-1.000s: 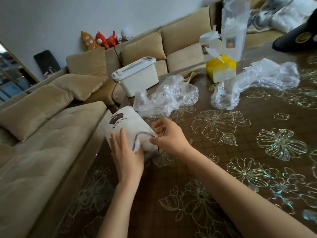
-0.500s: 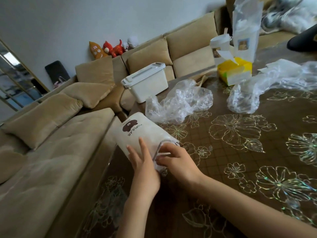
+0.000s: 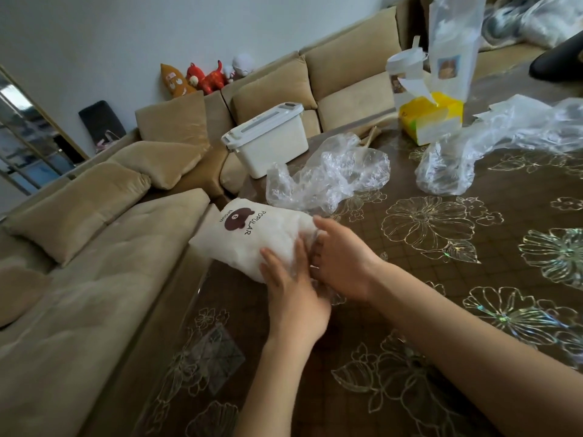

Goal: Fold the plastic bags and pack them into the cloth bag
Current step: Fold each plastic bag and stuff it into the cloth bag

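The white cloth bag (image 3: 252, 238), printed with a brown bear and "POPULAR", lies stuffed at the table's left edge. My left hand (image 3: 293, 291) rests flat on its near end with straight fingers. Beside it, my right hand (image 3: 344, 260) curls its fingers round the bag's mouth end, where a bit of clear plastic shows. One crumpled clear plastic bag (image 3: 328, 175) lies just beyond the cloth bag. A second plastic bag (image 3: 504, 140) sprawls at the far right.
The brown glass table (image 3: 441, 247) has a flower pattern. A white lidded box (image 3: 268, 143), a yellow tissue box (image 3: 432, 121), a paper cup (image 3: 403, 74) and a tall clear bag (image 3: 451, 42) stand at the back. A beige sofa (image 3: 94, 247) runs along the left.
My right hand left the drawstring loop it pinched and now wraps the bag's mouth end. My left hand stayed pressed on the bag. The view shifted left.
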